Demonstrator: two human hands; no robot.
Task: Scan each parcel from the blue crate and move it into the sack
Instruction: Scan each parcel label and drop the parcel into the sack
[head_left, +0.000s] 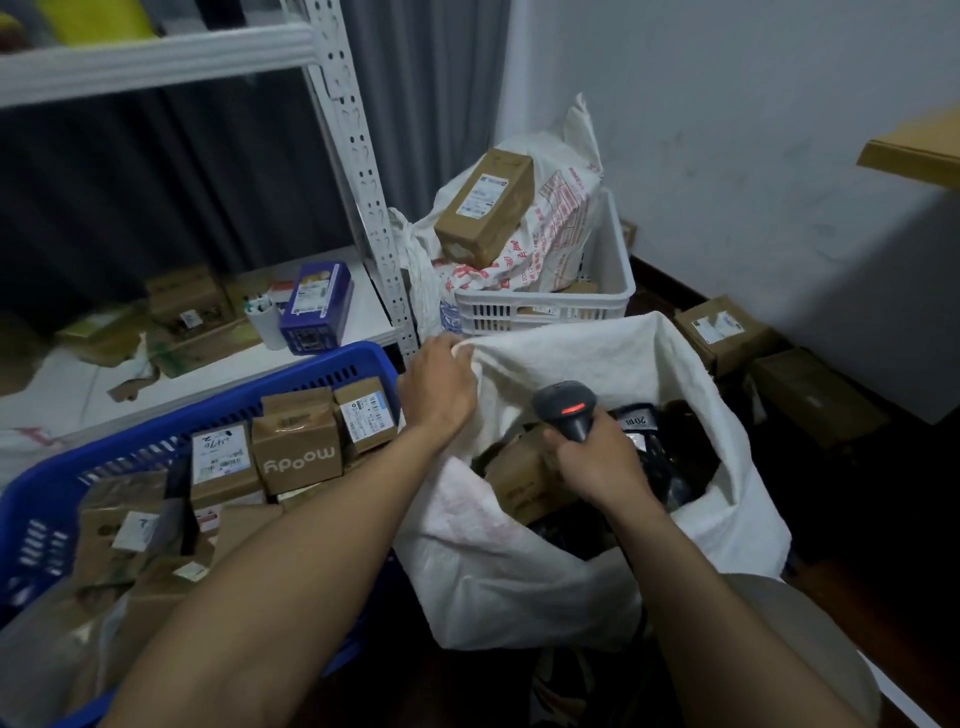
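The blue crate (47, 499) at the left is full of several brown cardboard parcels (296, 452) with white labels. To its right stands the open white sack (524, 582), with brown boxes (519, 478) and dark bags (670, 467) inside. My left hand (441, 387) grips the sack's rim at its far left corner. Over the sack's mouth, my right hand (597, 462) holds a dark handheld scanner (569, 408) with its red light glowing. Neither hand holds a parcel.
A white crate (545, 306) behind the sack holds a printed bag and a brown box (485, 208). A white metal shelf (358, 156) at the left carries boxes and a purple box (317, 306). More cardboard boxes (727, 332) lie on the dark floor at the right.
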